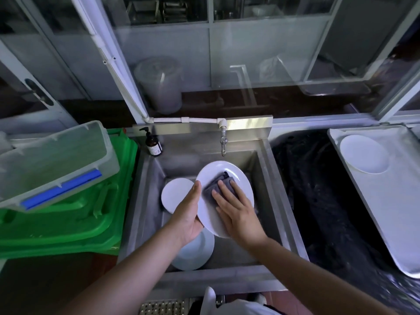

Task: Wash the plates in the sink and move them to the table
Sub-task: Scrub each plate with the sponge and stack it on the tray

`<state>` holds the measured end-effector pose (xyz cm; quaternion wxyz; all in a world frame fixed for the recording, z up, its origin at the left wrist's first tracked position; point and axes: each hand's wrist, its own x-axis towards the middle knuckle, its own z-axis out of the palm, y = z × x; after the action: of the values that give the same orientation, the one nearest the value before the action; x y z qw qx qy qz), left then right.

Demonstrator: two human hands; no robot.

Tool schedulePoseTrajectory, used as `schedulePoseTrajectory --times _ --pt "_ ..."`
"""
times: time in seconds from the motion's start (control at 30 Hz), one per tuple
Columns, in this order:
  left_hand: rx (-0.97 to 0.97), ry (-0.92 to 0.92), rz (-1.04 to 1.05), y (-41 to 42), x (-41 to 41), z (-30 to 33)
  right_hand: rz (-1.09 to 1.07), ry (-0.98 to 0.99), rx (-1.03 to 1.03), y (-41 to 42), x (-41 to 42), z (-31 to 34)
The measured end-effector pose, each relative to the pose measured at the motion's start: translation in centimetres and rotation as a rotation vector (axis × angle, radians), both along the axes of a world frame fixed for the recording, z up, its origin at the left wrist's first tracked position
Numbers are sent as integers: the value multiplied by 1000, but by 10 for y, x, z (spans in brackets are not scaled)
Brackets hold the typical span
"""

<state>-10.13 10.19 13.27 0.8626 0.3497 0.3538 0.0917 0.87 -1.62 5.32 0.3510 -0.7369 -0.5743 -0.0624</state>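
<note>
Over the steel sink I hold a white oval plate tilted. My left hand grips its left rim from below, thumb along the edge. Flat on the plate's face, my right hand presses a grey cloth with straight fingers. Two more white plates lie in the sink: a round plate at the left and another plate near the front, partly under my left wrist. On the right a white plate rests on a white tray.
A tap hangs over the sink's back wall, next to a dark soap pump bottle. Left of the sink stand green crates with a clear plastic box on top. Black sheeting covers the surface on the right.
</note>
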Motion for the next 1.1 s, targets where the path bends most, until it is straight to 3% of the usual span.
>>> schedulePoseTrajectory --times 0.2,0.33,0.47,0.67,0.93,1.1 --pt "-26 -53 -31 -9 2 4 -241 97 6 26 35 19" --pt "-25 -69 -6 -1 12 3 -144 -20 52 -1 2 6" --pt "-42 -38 -12 1 16 -3 -61 -24 -35 -7 12 3" --pt "-49 -41 8 1 25 5 -343 101 -110 19 63 27" --pt "-51 -54 76 19 38 14 -181 62 -60 2 15 15" --pt "-66 -59 42 9 39 8 -146 53 -41 46 52 42"
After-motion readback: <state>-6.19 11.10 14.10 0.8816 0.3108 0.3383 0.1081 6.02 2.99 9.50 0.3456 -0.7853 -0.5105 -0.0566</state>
